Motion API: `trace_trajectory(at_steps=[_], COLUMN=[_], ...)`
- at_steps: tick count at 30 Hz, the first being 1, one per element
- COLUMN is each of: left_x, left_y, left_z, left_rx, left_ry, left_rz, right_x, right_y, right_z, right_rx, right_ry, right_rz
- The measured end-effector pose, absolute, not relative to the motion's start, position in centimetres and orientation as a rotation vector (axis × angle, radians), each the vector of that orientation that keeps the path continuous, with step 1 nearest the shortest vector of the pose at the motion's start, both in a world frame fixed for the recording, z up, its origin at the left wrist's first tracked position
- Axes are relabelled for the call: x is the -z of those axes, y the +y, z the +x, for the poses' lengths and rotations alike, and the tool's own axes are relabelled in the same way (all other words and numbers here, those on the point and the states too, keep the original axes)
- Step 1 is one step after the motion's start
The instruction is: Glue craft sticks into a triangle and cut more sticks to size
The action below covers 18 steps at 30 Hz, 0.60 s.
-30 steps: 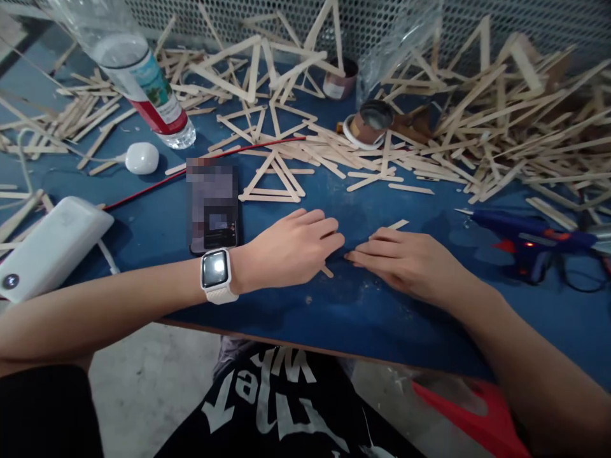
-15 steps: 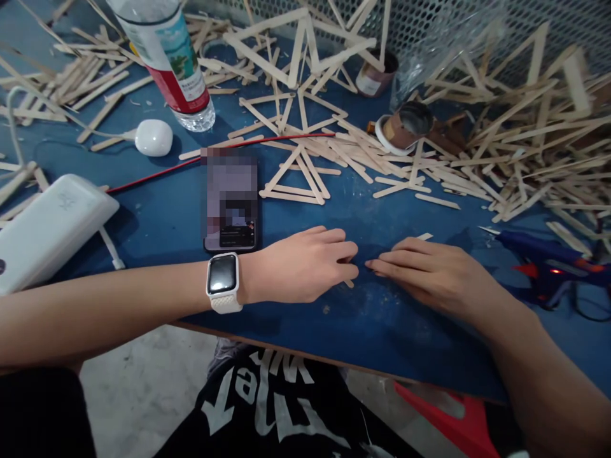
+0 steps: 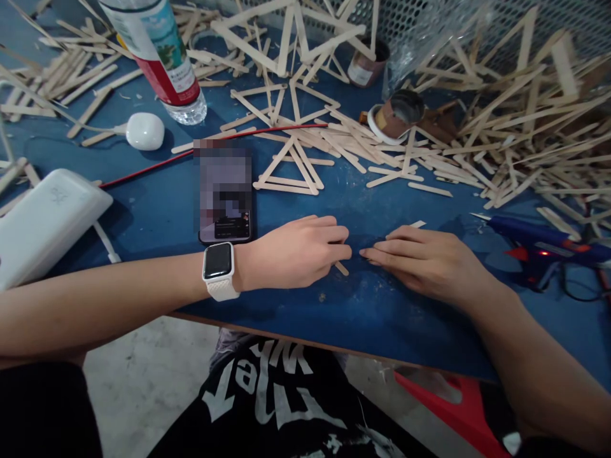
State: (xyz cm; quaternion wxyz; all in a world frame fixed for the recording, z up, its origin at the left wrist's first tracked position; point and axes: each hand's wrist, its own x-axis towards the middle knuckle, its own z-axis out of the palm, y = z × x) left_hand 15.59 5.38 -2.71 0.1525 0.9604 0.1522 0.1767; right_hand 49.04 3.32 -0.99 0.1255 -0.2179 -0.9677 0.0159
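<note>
**Hands hold steady on the sticks**

Almost nothing has shifted over the last second: your two hands sit where they were, near the front edge of the bench (image 3: pixel 296 305), fingertips nearly meeting. What moved is your head, so the bottle (image 3: pixel 160 57) and phone (image 3: pixel 224 191) have slid a little across the view while the work itself has not.

Your left hand (image 3: pixel 291 254) lies palm down, fingers loosely curled, pressing on a stick (image 3: pixel 341 268) whose end pokes out just below the fingertips. Your right hand (image 3: pixel 424 261) is flat, fingers stretched and together, pinning a second stick (image 3: pixel 417 224); only its far tip shows beyond the knuckles. Neither hand grips anything; both bear down. Where the two sticks meet is hidden under your fingers, so I cannot tell whether they touch.

Reading that stillness, you look to be holding a joint in place. The glue gun (image 3: pixel 544 238) lies untouched just beside your right hand, toward the bench's right edge. A finished triangle (image 3: pixel 289 172) lies just beyond your hands, beside the phone.
</note>
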Motion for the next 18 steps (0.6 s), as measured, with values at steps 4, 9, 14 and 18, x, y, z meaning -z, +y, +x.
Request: trace_trajectory(at_steps=[4, 9, 14, 18], left_x=[2.73, 2.98, 3.06, 3.05], left_y=[5.39, 5.51, 5.61, 5.64], left_z=[15.55, 15.42, 15.43, 15.5], left_rx=[-0.466, -0.486, -0.494, -0.501], left_ry=[0.436, 0.442, 0.446, 0.475], left_rz=[2.755, 2.651, 2.56, 2.48], right_x=[0.76, 0.66, 0.87, 0.77], right_y=[3.35, 3.37, 3.29, 3.18], right_z=[48.66, 48.5, 48.76, 48.77], right_rx=[-0.029, -0.035, 0.0, 0.053], right_ry=[-2.83, -2.837, -2.851, -2.864], right_rz=[-0.635, -0.63, -0.667, -0.654])
